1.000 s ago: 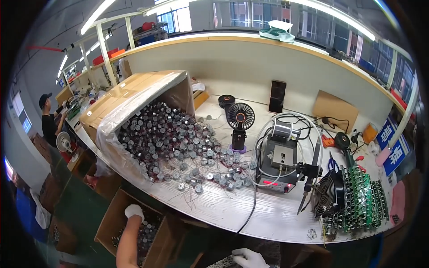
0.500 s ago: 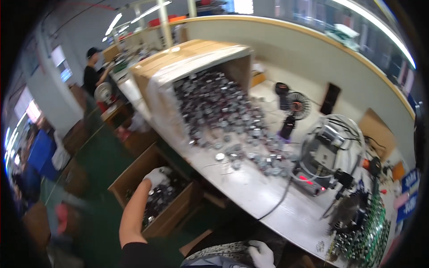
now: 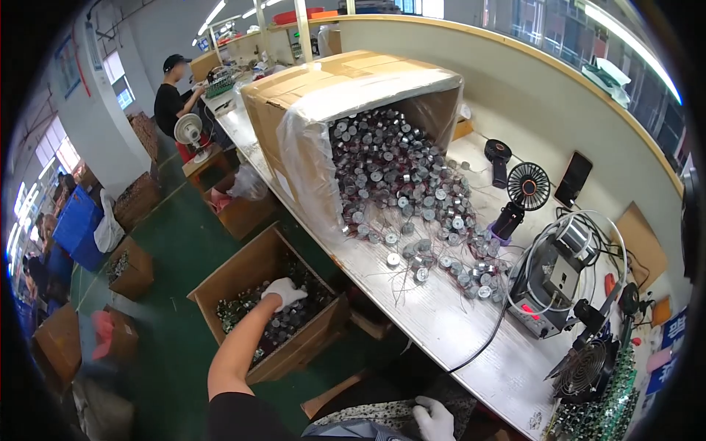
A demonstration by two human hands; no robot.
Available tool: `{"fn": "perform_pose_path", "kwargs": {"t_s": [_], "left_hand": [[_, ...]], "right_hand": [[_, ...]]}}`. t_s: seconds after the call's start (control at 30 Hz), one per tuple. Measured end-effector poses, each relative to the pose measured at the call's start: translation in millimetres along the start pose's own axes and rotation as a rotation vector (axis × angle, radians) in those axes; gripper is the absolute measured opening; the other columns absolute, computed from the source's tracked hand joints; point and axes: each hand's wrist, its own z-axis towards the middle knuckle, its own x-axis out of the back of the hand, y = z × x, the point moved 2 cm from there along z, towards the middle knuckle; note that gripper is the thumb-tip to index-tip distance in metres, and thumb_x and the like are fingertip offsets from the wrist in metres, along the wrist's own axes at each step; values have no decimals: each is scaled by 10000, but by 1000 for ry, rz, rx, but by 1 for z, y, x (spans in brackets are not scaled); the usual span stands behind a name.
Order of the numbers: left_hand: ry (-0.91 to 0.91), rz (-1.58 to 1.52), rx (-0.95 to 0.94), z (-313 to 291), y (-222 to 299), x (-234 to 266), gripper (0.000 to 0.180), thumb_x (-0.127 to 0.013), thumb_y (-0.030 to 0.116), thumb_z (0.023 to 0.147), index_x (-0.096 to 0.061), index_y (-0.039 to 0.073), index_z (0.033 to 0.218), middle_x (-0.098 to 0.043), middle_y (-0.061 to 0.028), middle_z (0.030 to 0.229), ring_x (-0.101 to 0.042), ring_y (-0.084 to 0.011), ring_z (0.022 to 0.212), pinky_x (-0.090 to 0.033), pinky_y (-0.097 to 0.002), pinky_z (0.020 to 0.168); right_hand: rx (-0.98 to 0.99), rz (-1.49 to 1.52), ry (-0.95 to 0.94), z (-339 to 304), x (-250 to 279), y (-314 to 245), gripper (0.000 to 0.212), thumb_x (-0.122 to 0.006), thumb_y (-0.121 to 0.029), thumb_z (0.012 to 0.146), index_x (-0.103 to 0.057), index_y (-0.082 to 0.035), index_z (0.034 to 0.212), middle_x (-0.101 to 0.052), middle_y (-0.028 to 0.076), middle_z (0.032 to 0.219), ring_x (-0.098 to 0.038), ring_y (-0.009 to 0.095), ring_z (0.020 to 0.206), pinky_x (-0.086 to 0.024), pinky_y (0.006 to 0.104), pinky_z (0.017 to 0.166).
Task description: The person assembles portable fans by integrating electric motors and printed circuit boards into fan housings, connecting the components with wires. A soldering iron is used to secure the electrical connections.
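Head view: a white workbench (image 3: 441, 331) runs diagonally across the scene, its front edge without a lip, so a knock could send loose things over it.
Tipped carton (image 3: 268, 140): lies on its side on the workbench, mouth open; a bump to it could loosen the heap and spread it toward the front edge.
Floor carton (image 3: 239, 272): stands open below the workbench's front edge; the forearm crosses its wall, and leaning on it could tilt it.
Soldering station (image 3: 544, 294): sits on the workbench, right of the heap; its black cable (image 3: 487, 350) reaches the front edge, where a snagging arm could drag the unit.
Left hand: white-gloved (image 3: 285, 292), inside the floor carton, below the workbench; the fingertips are lost among round metal parts (image 3: 283, 327), so a grasp cannot be told. Sharp edges could catch the glove.
Right hand: white-gloved (image 3: 434, 419), before the workbench's front edge, fingers slightly curled; its palm is hidden, so its grip cannot be told.
Small motors (image 3: 412, 169): spill across the workbench from the tipped carton; their thin wires could tangle and break if pulled.
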Motion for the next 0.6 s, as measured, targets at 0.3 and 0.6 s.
{"fn": "perform_pose_path", "kwargs": {"t_s": [0.3,0.6], "left_hand": [[85,106,-71,58,8,-61,485,-572,155,755,-532,12,1216,-561,-252,1213,-553,-369,1134,-478,-425,927],[259,369,-64,0,32,-5,235,-585,243,792,-713,72,891,-687,-153,919,-657,-339,897,-530,-434,779]], "right_hand": [[26,17,16,-8,-12,18,282,-601,-244,875,-640,-63,1088,-671,152,1003,-645,275,956,-496,336,846],[55,-69,-5,-3,-11,8,318,-595,-288,867,-636,-71,1095,-661,156,1032,-635,292,971,-493,348,860]]}}
